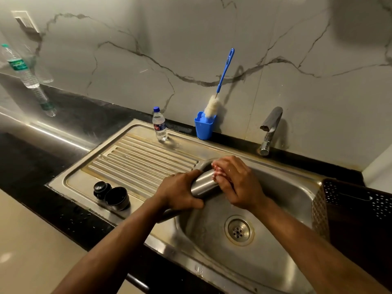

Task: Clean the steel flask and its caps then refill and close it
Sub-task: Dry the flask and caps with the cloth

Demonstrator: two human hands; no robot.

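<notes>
Over the steel sink [282,185], the left hand [180,190] grips the slick, rigid flask [203,183] mid-body, probably the surest hold, while the right hand [235,183] clutches a red-and-white cloth [217,171] against it.

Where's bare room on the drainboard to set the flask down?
Free: the ribbed middle of the steel drainboard, between the small clear water bottle at the back and the two black caps at its front left corner. Crowded: the basin, where both hands hold the steel flask.
</notes>
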